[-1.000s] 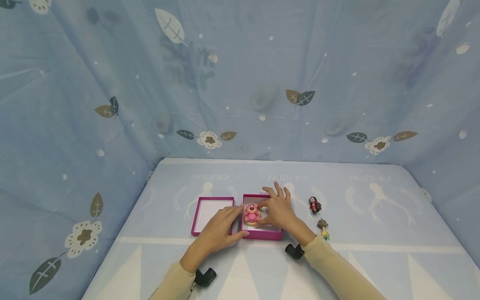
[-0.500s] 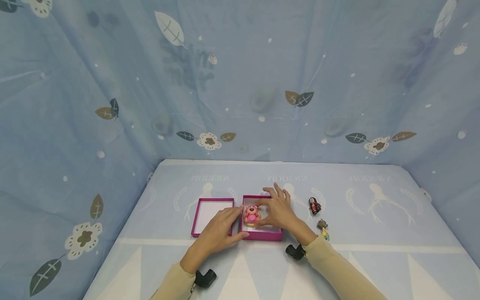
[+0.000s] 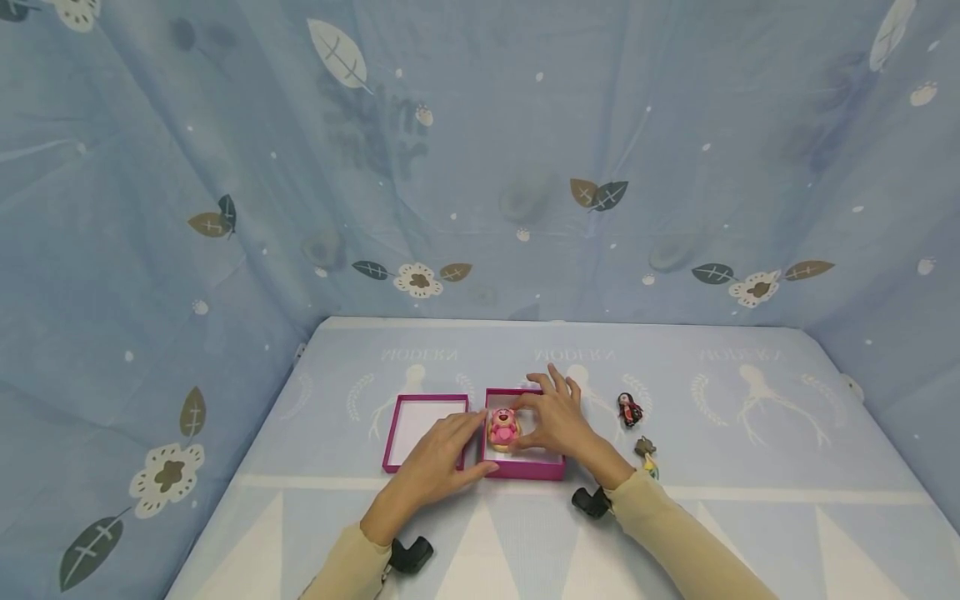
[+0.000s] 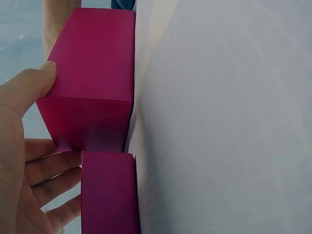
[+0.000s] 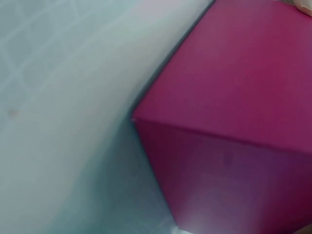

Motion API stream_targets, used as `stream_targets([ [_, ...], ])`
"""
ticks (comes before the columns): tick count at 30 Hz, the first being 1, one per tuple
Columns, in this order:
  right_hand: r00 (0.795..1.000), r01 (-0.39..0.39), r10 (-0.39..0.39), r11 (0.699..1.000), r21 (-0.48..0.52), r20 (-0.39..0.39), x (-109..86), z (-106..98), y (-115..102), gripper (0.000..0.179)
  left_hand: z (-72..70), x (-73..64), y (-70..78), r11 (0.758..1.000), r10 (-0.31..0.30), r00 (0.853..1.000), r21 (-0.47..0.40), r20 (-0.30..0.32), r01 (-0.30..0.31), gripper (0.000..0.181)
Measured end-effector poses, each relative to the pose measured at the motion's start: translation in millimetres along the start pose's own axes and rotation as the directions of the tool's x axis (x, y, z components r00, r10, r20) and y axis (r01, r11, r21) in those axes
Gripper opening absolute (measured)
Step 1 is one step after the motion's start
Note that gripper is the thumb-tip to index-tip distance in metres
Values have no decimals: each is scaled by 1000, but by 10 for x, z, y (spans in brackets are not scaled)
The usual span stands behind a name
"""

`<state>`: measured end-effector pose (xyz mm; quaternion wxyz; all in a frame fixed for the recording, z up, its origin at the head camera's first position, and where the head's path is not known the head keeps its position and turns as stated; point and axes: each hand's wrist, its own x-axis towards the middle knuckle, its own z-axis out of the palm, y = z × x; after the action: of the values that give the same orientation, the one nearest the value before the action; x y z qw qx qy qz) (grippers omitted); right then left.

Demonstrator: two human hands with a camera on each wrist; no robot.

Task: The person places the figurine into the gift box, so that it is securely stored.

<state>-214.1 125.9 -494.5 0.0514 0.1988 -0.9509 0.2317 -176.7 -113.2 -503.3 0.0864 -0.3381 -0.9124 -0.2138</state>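
A pink toy bear (image 3: 503, 428) with a pale rim lies in the left part of an open magenta box (image 3: 525, 471) with a white inside. My right hand (image 3: 557, 423) reaches into the box and pinches the bear's right side between thumb and index finger, its other fingers raised. My left hand (image 3: 440, 457) lies at the box's left side. In the left wrist view, the left thumb (image 4: 41, 80) touches the front wall's upper edge, while fairly straight fingers (image 4: 48, 170) extend along the left wall. Only the box's outer walls (image 5: 229, 73) fill the right wrist view; the right fingers are hidden there.
Left of the box lies a magenta-rimmed lid (image 3: 408, 417), white inside up, partly under the left hand. To the right are two small figurines, one dark-haired in red and black (image 3: 629, 411), one with yellow and green (image 3: 648, 459). A patterned blue curtain (image 3: 480, 167) stands behind the table.
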Motion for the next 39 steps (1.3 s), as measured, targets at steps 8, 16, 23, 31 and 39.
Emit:
stream_targets([
  [8,999,1,-5,995,95,39,13,-44,19,63,2,-5,-7,1000,-4,1000,-6,6,4,78],
  [16,985,66,-108,954,292,133,-64,-228,198,68,-4,-26,3,1000,-11,1000,-6,12,11,79],
  [23,978,91,-146,942,323,149,-158,-463,364,69,-8,-16,-9,1000,-8,1000,-3,-8,8,80],
  [31,982,51,-110,938,342,156,-308,-772,658,70,-2,-10,-17,1000,14,1000,-6,-25,-15,79],
  [39,941,104,-210,926,362,266,-534,-893,881,69,-8,-11,-20,1000,19,1000,-7,-22,-19,79],
])
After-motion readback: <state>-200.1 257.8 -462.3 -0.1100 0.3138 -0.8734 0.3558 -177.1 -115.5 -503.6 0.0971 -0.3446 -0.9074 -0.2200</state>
